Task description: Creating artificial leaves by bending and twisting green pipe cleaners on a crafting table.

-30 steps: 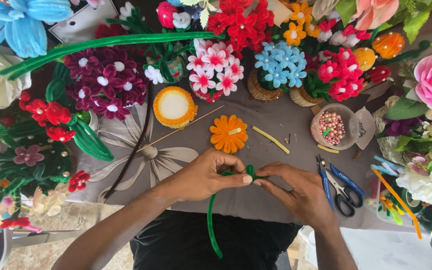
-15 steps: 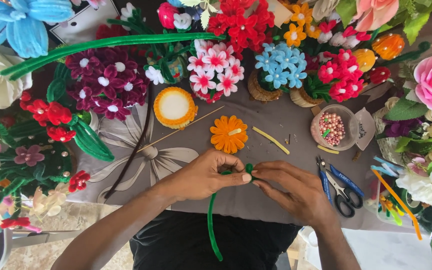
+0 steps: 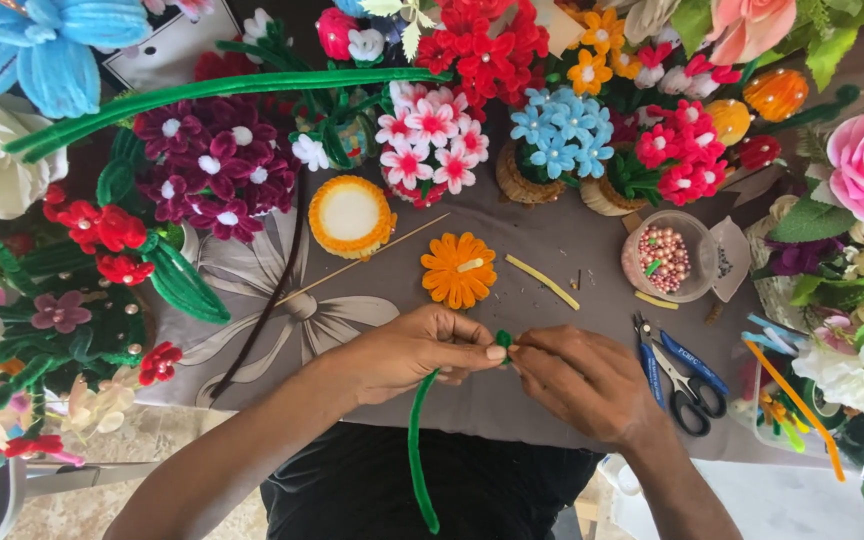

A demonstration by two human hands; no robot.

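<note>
While a green pipe cleaner point(image 3: 418, 450) trails down toward the viewer, the left hand point(image 3: 414, 350) and right hand point(image 3: 582, 380) pinch its upper end, apparently curled, fingertips nearly meeting. Beyond lies an orange flower point(image 3: 459, 269), then bright bouquets.

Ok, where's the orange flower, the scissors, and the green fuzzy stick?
orange flower point(image 3: 459, 269), head view, on its petals.
scissors point(image 3: 680, 373), head view, on the blades near the pivot.
green fuzzy stick point(image 3: 415, 450), head view, on the stem hanging below the left hand.
</note>
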